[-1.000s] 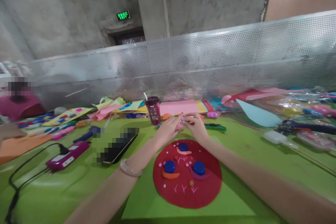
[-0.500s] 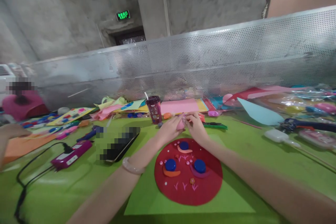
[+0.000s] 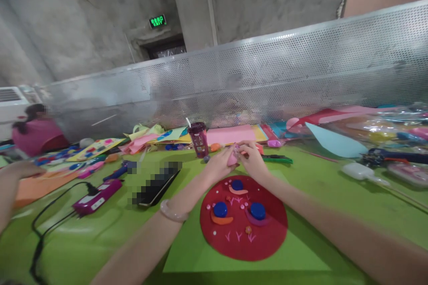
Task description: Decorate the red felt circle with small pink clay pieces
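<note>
Both hands meet just beyond a red felt disc (image 3: 264,236) that lies on a green sheet (image 3: 294,256). My left hand (image 3: 219,164) and my right hand (image 3: 252,160) pinch a small pink lump (image 3: 232,158) between their fingertips, fingers closed on it. The disc carries three blue buttons (image 3: 257,210) with orange and purple curved strips and small pink marks.
A dark purple cup with a straw (image 3: 198,139) stands just left of the hands. A phone (image 3: 157,183) and a magenta device (image 3: 96,196) with a black cable lie at left. Coloured paper, glue bottle (image 3: 359,171) and tools fill the back and right. Another person's hand (image 3: 20,170) is at far left.
The hands stay together on the pink lump and work it slightly. The view has shifted a little, so everything sits slightly further right.
</note>
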Demonstrator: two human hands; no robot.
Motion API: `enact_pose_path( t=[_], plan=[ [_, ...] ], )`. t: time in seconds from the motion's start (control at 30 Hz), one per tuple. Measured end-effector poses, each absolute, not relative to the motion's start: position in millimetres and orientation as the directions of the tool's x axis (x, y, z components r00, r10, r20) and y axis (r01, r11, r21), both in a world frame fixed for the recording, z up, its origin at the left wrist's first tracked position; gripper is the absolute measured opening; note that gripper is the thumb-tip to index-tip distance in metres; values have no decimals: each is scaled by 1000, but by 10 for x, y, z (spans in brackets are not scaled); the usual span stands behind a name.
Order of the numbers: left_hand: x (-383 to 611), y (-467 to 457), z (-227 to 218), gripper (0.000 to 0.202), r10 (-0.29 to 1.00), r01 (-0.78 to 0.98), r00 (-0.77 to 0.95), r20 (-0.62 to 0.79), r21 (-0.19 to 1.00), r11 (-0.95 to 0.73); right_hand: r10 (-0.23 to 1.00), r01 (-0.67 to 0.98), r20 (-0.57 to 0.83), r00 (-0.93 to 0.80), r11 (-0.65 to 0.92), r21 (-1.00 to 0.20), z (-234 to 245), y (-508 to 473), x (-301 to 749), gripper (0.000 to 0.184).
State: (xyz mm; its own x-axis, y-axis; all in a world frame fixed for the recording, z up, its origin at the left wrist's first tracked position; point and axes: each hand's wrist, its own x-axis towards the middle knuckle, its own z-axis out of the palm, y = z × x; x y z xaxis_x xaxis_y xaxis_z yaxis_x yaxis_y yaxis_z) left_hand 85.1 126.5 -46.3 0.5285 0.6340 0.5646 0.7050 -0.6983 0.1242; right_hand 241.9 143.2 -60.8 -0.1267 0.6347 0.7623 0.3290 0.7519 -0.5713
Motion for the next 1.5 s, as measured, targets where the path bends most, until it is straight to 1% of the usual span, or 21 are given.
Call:
enact_pose_path(
  t=[0.1, 0.23, 0.37, 0.5, 0.7, 1.0, 1.33, 1.5],
  plan=[
    [856, 1271, -463, 59, 642, 699, 522, 561, 149, -699, 655, 308, 747, -114, 738, -600, -634, 1429, 2409, 23],
    [842, 1279, -449, 64, 668, 705, 488, 561, 197, -681, 736, 253, 676, -28, 660, -707, -687, 1525, 2428, 28],
    [805, 1307, -447, 62, 698, 720, 441, 564, 243, -651, 851, 146, 522, 51, 511, -847, -699, 1625, 2462, 29],
    [779, 1338, -457, 63, 715, 725, 405, 570, 276, -631, 924, 30, 380, 46, 379, -925, -665, 1598, 2457, 30],
    [788, 1333, -442, 64, 724, 726, 391, 568, 293, -622, 957, -47, 287, 40, 288, -956, -585, 1493, 2445, 30],
    [772, 1355, -466, 61, 753, 770, 348, 559, 288, -569, 967, -163, 221, 124, 239, -957, -547, 1474, 2493, 31],
    [774, 1355, -462, 55, 735, 776, 345, 584, 262, -573, 978, -152, 192, 84, 203, -967, -527, 1444, 2482, 30],
    [795, 1325, -457, 55, 734, 783, 353, 581, 247, -571, 982, -152, 156, 104, 171, -974, -492, 1426, 2507, 31]
  ],
)
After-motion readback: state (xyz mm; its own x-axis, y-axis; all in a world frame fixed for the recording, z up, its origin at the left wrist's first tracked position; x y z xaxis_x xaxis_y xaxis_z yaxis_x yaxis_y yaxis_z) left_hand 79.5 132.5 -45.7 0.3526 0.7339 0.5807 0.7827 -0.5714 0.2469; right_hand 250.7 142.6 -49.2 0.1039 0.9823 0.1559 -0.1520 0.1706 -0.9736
